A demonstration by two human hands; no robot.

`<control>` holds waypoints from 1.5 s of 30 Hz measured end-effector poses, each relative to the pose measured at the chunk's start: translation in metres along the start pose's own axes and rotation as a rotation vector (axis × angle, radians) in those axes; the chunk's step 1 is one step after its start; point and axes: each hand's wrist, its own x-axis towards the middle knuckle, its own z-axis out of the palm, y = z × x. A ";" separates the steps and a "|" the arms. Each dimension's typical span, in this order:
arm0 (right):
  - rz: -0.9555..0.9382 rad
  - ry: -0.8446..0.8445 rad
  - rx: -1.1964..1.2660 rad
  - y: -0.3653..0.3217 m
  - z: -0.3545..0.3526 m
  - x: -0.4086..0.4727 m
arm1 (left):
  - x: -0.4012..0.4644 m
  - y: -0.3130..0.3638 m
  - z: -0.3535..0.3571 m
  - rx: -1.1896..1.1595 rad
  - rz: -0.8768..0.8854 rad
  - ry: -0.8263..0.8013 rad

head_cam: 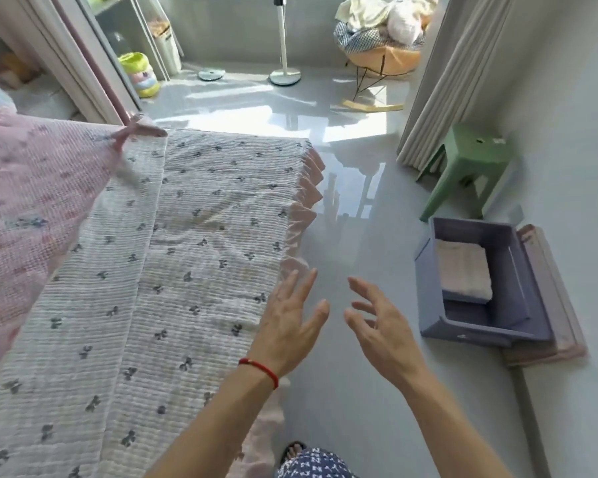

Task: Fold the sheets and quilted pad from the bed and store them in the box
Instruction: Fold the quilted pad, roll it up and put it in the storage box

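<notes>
Both my grips are wide and hold nothing: left hand (290,319) over the frilled edge of the white bow-print quilted pad (173,257) on the bed, right hand (380,326) beside it. The purple plastic box (518,298) sits on the floor right, one folded cream sheet (463,270) inside. I should pinch the near corner cleanly.

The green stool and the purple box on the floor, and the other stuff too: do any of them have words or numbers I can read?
None can be read.
Green plastic stool: a small pale sticker on the seat, too blurred to read.
Purple plastic storage box: a tiny pale mark on its near rim, too small to read.
White quilted pad with dark bows on the bed: only a bow pattern, no letters.
Navy patterned trousers: white shapes, too blurred to tell whether they are letters.
</notes>
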 end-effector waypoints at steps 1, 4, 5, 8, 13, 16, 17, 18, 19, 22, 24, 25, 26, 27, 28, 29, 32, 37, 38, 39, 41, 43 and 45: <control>-0.010 0.012 0.004 0.000 -0.009 0.022 | 0.024 0.005 -0.005 0.023 0.005 0.012; -0.008 -0.012 0.015 0.003 -0.043 0.115 | 0.119 0.031 -0.013 0.065 -0.001 0.047; -0.011 -0.030 0.015 0.003 -0.052 0.139 | 0.142 0.041 -0.014 0.059 0.006 0.075; -0.058 -0.097 0.004 0.007 -0.089 0.220 | 0.216 0.068 -0.011 0.008 0.020 0.200; -0.161 -0.203 -0.089 -0.028 -0.157 0.373 | 0.327 0.107 -0.030 -0.008 -0.123 0.300; -0.293 -0.312 -0.116 -0.075 -0.169 0.472 | 0.394 0.104 -0.063 -0.022 -0.217 0.455; -0.343 -0.325 -0.118 -0.084 -0.169 0.499 | 0.415 0.102 -0.071 -0.024 -0.238 0.503; -0.386 -0.345 -0.136 -0.093 -0.168 0.527 | 0.437 0.101 -0.078 -0.028 -0.258 0.545; -0.422 -0.376 -0.163 -0.101 -0.165 0.558 | 0.463 0.098 -0.084 -0.046 -0.281 0.583; -0.463 -0.449 -0.229 -0.114 -0.151 0.653 | 0.547 0.089 -0.099 -0.146 -0.327 0.637; -0.445 -0.502 -0.281 -0.122 -0.137 0.710 | 0.599 0.077 -0.116 -0.200 -0.394 0.619; -0.439 -0.521 -0.309 -0.126 -0.133 0.730 | 0.617 0.071 -0.125 -0.211 -0.444 0.604; -0.434 -0.558 -0.331 -0.127 -0.129 0.748 | 0.631 0.064 -0.133 -0.226 -0.479 0.599; -0.434 -0.614 -0.351 -0.132 -0.124 0.773 | 0.650 0.056 -0.144 -0.243 -0.510 0.617; -0.432 -0.659 -0.380 -0.137 -0.117 0.805 | 0.673 0.048 -0.155 -0.259 -0.545 0.632; -0.442 -0.655 -0.395 -0.142 -0.114 0.820 | 0.680 0.044 -0.164 -0.252 -0.561 0.641; -0.465 -0.773 -0.414 -0.162 -0.086 0.892 | 0.720 0.029 -0.192 -0.247 -0.643 0.670; -0.596 -0.973 -0.394 -0.205 -0.016 0.989 | 0.770 0.014 -0.238 -0.319 -0.829 0.831; -0.627 -1.018 -0.391 -0.214 -0.003 1.008 | 0.783 0.015 -0.245 -0.333 -0.868 0.888; -0.650 -1.066 -0.398 -0.223 0.007 1.023 | 0.794 0.017 -0.251 -0.342 -0.905 0.931; -0.690 -1.162 -0.425 -0.241 0.019 1.048 | 0.813 0.028 -0.260 -0.359 -0.959 0.971; -0.769 -1.259 -0.470 -0.259 0.034 1.072 | 0.827 0.034 -0.271 -0.358 -0.983 1.013; -0.812 -1.294 -0.489 -0.282 0.052 1.094 | 0.840 0.035 -0.286 -0.368 -1.013 1.043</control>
